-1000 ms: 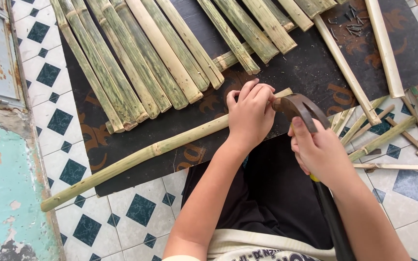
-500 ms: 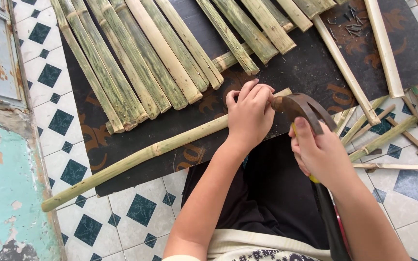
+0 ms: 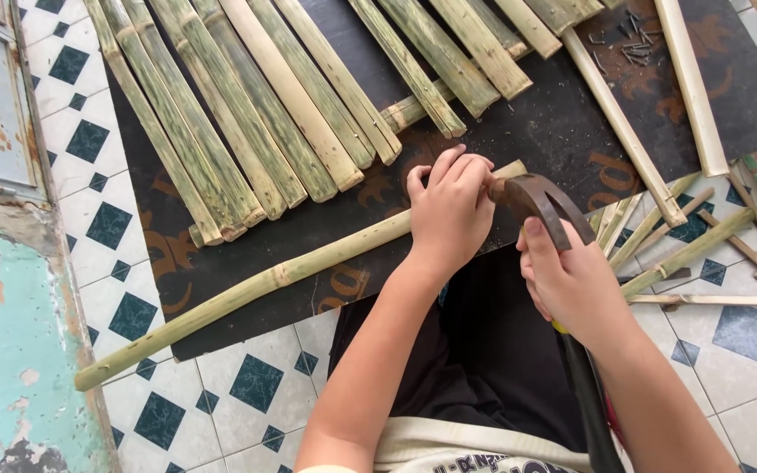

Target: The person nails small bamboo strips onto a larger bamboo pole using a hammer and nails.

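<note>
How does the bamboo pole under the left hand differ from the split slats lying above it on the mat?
The bamboo pole is whole and round; the split slats are flat strips. The pole lies alone, running from the tiled floor up onto the black mat, gripped by the left hand; the slats lie side by side, untouched. The pole is longer. Both are greenish-yellow with visible nodes.

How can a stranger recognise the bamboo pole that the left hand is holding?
Find the black mat on the tiled floor. The bamboo pole lies slanting across its near edge, under the left hand. Unlike the flat split strips above, it is whole, round and alone.
</note>
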